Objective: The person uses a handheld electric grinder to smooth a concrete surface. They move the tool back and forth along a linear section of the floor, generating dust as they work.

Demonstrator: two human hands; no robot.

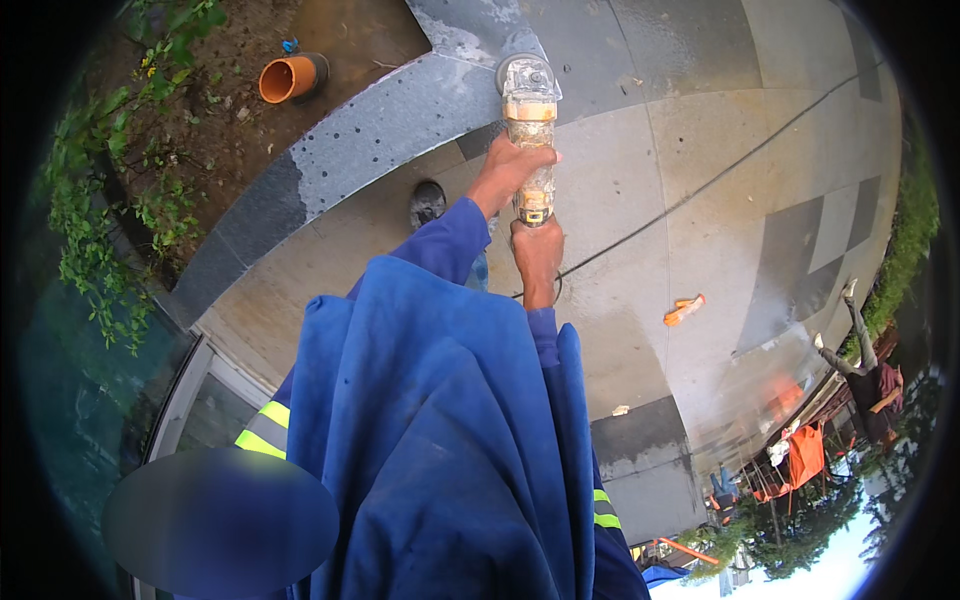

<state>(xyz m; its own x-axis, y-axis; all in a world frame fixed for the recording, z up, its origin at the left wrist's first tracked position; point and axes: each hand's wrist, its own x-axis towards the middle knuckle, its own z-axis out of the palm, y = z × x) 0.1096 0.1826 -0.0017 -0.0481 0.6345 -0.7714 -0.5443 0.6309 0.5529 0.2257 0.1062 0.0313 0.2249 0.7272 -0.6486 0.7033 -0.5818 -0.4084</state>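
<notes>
I hold a worn, dust-caked angle grinder [530,108] with both hands. My left hand [508,172] is wrapped round the middle of its body, the thumb lying across it. Behind it, my right hand [537,250] is closed on the rear end. The grinder's head and its round disc [508,72] are over the grey stone edging [390,125], by its inner corner; whether the disc touches the stone I cannot tell. A dark power cord [690,199] runs from near my right hand across the paving to the far right.
An orange pipe [284,79] stands up from the soil bed [340,35] at the left. My dark shoe [427,203] is beside the edging. An orange-and-white glove [684,309] lies on the paving [610,330]. Another person [868,375] is at the far right, near orange sheeting [806,456].
</notes>
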